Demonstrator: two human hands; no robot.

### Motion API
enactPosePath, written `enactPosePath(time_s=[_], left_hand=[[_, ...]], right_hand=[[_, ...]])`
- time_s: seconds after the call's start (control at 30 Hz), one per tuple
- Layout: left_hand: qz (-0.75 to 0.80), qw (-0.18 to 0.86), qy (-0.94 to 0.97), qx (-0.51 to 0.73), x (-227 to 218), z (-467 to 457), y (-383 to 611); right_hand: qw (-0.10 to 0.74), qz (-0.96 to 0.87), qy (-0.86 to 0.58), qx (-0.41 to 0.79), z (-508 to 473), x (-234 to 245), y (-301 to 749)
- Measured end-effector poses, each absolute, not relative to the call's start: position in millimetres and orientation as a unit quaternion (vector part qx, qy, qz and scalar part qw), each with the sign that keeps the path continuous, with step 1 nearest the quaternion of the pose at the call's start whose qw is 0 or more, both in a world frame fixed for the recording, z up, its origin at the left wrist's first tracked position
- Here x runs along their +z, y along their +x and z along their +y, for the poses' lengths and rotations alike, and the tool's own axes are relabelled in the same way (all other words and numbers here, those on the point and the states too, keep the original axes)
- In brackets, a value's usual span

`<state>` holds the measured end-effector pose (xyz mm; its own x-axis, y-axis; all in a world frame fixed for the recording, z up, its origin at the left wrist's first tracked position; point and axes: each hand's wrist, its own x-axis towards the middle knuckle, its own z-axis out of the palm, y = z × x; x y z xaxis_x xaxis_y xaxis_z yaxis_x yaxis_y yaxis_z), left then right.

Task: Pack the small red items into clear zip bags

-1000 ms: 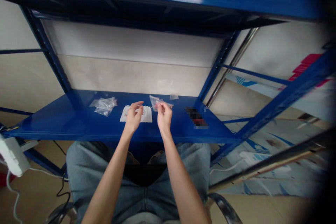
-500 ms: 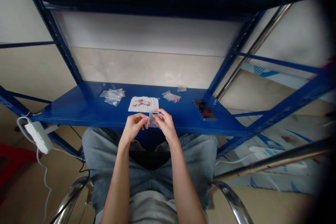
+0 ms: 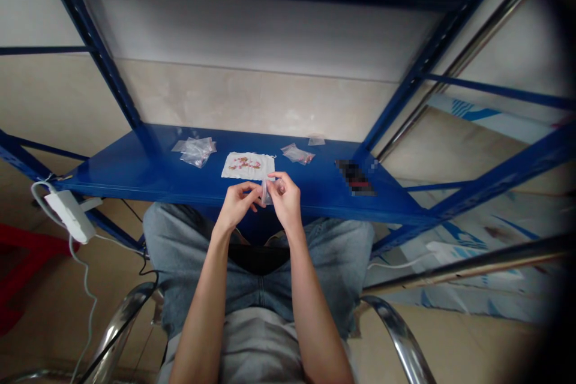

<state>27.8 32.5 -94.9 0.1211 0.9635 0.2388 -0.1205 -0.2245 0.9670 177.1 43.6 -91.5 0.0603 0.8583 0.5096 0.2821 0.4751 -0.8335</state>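
Holds small clear plastic bag [image 3: 266, 194] between both hands: pinched by thumb and fingers of right hand [image 3: 287, 197], and at its left edge by left hand [image 3: 238, 203]. Locates bag at near edge of white cloth [image 3: 228, 172], above front of blue shelf [image 3: 317, 189]. Cannot tell whether filled. Could tear bag through uneven pull; could scatter small pink-and-brown pieces [image 3: 245, 162] by bumping cloth.

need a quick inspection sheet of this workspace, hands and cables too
surface: blue shelf, partly covered
job's things: small clear bag between the hands; white cloth bearing small pinkish pieces
clutter: clear bags left of the cloth, pinkish packets right; dark pixelated item farther right
hands: right hand pinches the bag; left hand at its edge, grip unclear
cables: white cable, black cable at left
surroundings: pale wall behind, red object at left
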Motion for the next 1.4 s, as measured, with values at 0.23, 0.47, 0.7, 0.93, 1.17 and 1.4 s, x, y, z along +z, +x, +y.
enactPosePath(time_s=[0.23, 0.47, 0.7, 0.93, 1.17, 1.4], left_hand=[[0.411, 0.434, 0.551, 0.582, -88, 31, 35], [0.420, 0.407, 0.585, 0.562, -85, 28, 33], [0.426, 0.411, 0.589, 0.550, -83, 25, 36], [0.440, 0.399, 0.577, 0.561, -84, 26, 39], [0.444, 0.394, 0.494, 0.635, -81, 30, 45], [0.400, 0.447, 0.456, 0.658, -81, 29, 52]], right_hand=[[0.591, -0.619, -0.469, 0.217, 43, -89, 185], [0.603, -0.613, -0.443, 0.253, 46, -92, 187], [0.600, -0.621, -0.439, 0.246, 45, -90, 189], [0.569, -0.647, -0.465, 0.203, 42, -87, 188], [0.547, -0.672, -0.498, 0.029, 17, -51, 176], [0.578, -0.647, -0.444, 0.224, 17, -57, 166]])
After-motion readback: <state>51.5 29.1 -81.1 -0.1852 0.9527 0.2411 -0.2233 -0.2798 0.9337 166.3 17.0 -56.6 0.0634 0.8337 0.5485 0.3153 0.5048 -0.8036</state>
